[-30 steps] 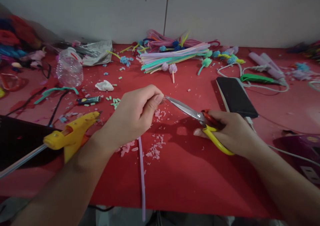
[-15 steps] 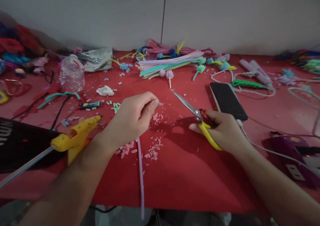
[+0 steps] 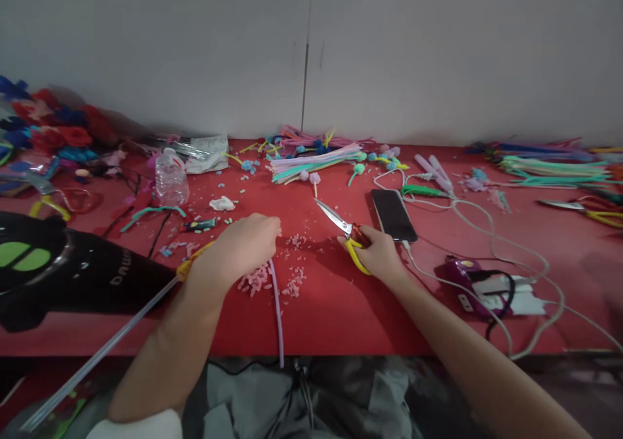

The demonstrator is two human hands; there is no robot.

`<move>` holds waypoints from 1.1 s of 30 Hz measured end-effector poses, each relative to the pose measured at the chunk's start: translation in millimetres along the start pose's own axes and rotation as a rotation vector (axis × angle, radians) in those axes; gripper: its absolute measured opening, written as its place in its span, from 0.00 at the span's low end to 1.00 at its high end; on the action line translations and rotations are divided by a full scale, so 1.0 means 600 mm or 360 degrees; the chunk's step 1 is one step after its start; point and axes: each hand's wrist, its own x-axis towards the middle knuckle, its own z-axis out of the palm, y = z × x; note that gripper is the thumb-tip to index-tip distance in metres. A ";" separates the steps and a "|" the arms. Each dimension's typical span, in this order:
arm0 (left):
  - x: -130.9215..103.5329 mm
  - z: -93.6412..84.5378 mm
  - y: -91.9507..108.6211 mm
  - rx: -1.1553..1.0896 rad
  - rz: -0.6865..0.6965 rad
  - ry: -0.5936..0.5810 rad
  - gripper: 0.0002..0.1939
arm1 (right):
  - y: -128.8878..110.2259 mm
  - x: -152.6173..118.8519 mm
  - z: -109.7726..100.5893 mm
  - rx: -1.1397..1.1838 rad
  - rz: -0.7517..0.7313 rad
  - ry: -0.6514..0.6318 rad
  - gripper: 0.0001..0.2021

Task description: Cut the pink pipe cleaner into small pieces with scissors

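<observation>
My left hand (image 3: pixel 243 251) is closed above the red table, fingers curled inward. A thin lilac pipe cleaner (image 3: pixel 278 312) comes out below it and hangs toward the table's front edge; its upper end is hidden in the hand. My right hand (image 3: pixel 379 254) grips scissors (image 3: pixel 333 217) by their yellow and red handles, with the blades together and pointing up and left, apart from the left hand. Small pink clippings (image 3: pixel 254 280) lie beside and beneath the left hand. A lilac pompom on a short stem (image 3: pixel 315 179) lies just beyond the scissor tips.
Left stand a black hair dryer (image 3: pixel 121 277), a yellow glue gun (image 3: pixel 183 270) partly behind my forearm, and a plastic bottle (image 3: pixel 171 178). A bundle of pipe cleaners (image 3: pixel 316 162) lies at the back. A phone (image 3: pixel 394 214), cables and a purple power strip (image 3: pixel 462 286) are right.
The view has shifted back and tilted, showing more of the table and my lap. The phone's screen now shows dark. Both hands keep their holds, the scissors still closed.
</observation>
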 end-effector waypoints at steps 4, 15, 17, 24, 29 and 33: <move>-0.017 -0.007 -0.001 0.0077 -0.0148 -0.0213 0.12 | -0.002 -0.002 0.001 -0.0034 -0.0002 -0.0010 0.30; -0.045 0.045 0.001 -0.0116 -0.0369 0.0051 0.13 | -0.002 -0.002 0.001 -0.0151 0.0007 -0.0023 0.29; -0.028 0.063 0.009 -0.0180 -0.0312 0.0108 0.10 | -0.002 -0.002 0.001 -0.0167 0.0016 -0.0030 0.28; 0.023 0.110 0.016 -0.0314 -0.0212 0.0156 0.09 | 0.006 0.000 -0.001 -0.0228 0.0039 -0.0075 0.24; 0.030 0.119 0.014 -0.0349 -0.0170 0.0142 0.09 | 0.005 -0.002 -0.001 -0.0249 0.0070 -0.0095 0.24; 0.037 0.126 0.011 -0.0369 -0.0162 0.0134 0.10 | 0.001 -0.002 -0.002 -0.0250 0.0092 -0.0101 0.24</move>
